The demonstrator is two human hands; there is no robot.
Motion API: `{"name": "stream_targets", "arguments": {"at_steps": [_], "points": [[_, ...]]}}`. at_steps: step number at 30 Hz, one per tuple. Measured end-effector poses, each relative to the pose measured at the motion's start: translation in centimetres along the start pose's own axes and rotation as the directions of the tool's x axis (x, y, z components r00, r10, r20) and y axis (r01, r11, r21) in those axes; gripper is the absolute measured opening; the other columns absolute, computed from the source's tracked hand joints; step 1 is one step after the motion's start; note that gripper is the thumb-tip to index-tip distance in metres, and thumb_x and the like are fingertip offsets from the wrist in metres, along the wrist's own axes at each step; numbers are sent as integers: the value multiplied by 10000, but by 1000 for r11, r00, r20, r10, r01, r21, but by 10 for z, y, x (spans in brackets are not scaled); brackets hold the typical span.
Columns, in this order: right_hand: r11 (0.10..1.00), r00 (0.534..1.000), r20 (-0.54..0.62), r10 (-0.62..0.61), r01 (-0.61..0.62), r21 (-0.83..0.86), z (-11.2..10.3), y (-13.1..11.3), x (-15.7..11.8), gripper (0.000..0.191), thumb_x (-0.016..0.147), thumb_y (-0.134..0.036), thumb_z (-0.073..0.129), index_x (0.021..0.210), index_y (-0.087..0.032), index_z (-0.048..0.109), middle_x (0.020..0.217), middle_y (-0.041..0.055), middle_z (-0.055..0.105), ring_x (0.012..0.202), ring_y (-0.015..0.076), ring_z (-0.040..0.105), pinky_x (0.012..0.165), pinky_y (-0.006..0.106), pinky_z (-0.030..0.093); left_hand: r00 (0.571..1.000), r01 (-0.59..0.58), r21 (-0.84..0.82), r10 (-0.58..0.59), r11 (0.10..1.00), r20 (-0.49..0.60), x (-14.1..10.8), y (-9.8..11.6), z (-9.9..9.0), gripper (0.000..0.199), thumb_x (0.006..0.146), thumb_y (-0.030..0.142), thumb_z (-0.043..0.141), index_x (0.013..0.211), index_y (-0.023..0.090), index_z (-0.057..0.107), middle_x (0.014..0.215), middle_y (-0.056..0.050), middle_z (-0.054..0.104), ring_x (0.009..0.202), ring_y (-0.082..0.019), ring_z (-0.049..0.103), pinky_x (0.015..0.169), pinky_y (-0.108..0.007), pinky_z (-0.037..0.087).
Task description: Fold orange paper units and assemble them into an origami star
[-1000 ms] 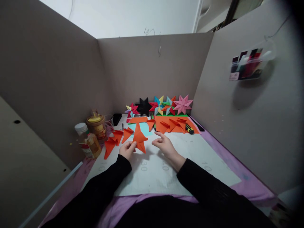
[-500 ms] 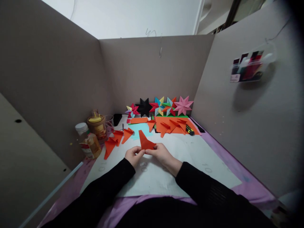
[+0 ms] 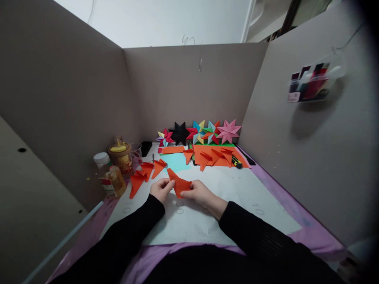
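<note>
Between my hands, above the white sheet (image 3: 231, 221), is a folded orange paper piece (image 3: 180, 186). My left hand (image 3: 161, 190) pinches its left side with thumb and fingers. At its right end my right hand (image 3: 200, 193) is closed on it, the thumb lying across the front. Similar folded orange pieces (image 3: 137, 183) lie in a row on the left. More folded orange pieces (image 3: 217, 157) rest on a stack of orange paper (image 3: 201, 150) at the back right. A light blue paper sheet (image 3: 177, 161) lies just beyond my hands.
Several folded paper stars (image 3: 227, 131) stand along the back partition. At left are a honey-coloured bottle (image 3: 111, 177), a brown jar (image 3: 121, 157) and a clear cup (image 3: 136, 152). A yellow-black cutter (image 3: 237, 162) lies at back right. Grey partitions (image 3: 192, 86) enclose the table on three sides.
The folded orange piece has tilted to the left and come lower. My left hand has moved left and up, from the bottom edge to the piece's left side.
</note>
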State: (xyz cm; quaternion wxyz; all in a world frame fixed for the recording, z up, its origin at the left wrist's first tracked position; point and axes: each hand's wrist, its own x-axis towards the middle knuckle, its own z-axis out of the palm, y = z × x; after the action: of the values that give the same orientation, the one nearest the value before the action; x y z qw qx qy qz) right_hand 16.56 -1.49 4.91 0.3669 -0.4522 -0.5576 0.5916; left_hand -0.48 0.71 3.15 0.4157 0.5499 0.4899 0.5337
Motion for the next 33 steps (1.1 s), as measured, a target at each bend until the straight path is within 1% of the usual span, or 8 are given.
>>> {"name": "stream_targets", "arguments": {"at_steps": [11, 19, 21, 23, 25, 26, 29, 33], "points": [[999, 996, 78, 48, -49, 18, -1, 12, 3, 142, 598, -184, 643, 710, -101, 671, 639, 40, 645, 522, 117, 537, 472, 204, 378, 982, -12, -50, 2, 999, -191, 12, -6, -6, 312, 645, 458, 659, 630, 152, 596, 474, 58, 459, 403, -54, 356, 393, -193, 290], [999, 995, 86, 47, -49, 22, -2, 14, 4, 165, 607, -202, 649, 738, -102, 662, 658, 32, 643, 526, 114, 531, 482, 209, 362, 946, 1, -215, -70, 977, -315, 26, -17, -13, 403, 618, 520, 665, 745, 145, 593, 620, 20, 550, 483, -66, 463, 416, -177, 348], [999, 1000, 26, 8, -9, 42, -1, 13, 7, 152, 615, -225, 649, 713, -108, 641, 618, 14, 618, 503, 99, 497, 473, 207, 342, 968, 8, -226, -64, 974, -241, 23, -18, -8, 443, 616, 538, 656, 824, 154, 583, 720, -10, 590, 562, -92, 516, 417, -176, 363], [997, 998, -46, -48, 51, 52, -1, 13, 9, 147, 626, -255, 653, 667, -121, 607, 554, -10, 572, 476, 85, 452, 463, 205, 320, 998, 50, -180, -54, 982, -21, 16, -17, -1, 473, 587, 532, 680, 851, 152, 579, 710, -11, 592, 566, -106, 519, 402, -181, 353], [995, 992, -89, -90, 94, 41, -2, 14, 12, 186, 638, -291, 659, 610, -136, 561, 501, -27, 524, 459, 80, 425, 456, 208, 308, 974, 75, -57, -61, 996, 218, 7, -17, 6, 416, 566, 494, 710, 736, 138, 581, 591, 16, 546, 498, -87, 459, 407, -186, 326], [995, 990, -101, -95, 98, 21, -3, 14, 13, 217, 641, -309, 663, 584, -142, 537, 483, -31, 506, 450, 79, 416, 450, 210, 301, 960, 63, 9, -63, 998, 274, 3, -17, 9, 382, 580, 484, 703, 659, 136, 565, 531, 33, 505, 468, -74, 417, 412, -187, 303], [997, 994, -98, -57, 51, -65, -4, 15, 12, 273, 654, -344, 662, 550, -153, 496, 453, -43, 467, 410, 67, 368, 414, 210, 253, 965, 16, 135, -50, 991, 257, -5, -16, 13, 386, 644, 486, 643, 523, 149, 496, 446, 56, 417, 435, -61, 341, 428, -195, 260], [998, 998, -44, -37, 34, -59, -5, 15, 11, 222, 687, -340, 624, 612, -159, 521, 449, -65, 431, 381, 57, 321, 392, 204, 203, 989, 38, 112, -54, 993, 138, -1, -12, 7, 378, 664, 500, 614, 536, 159, 514, 447, 48, 457, 422, -72, 369, 426, -201, 278]]}}
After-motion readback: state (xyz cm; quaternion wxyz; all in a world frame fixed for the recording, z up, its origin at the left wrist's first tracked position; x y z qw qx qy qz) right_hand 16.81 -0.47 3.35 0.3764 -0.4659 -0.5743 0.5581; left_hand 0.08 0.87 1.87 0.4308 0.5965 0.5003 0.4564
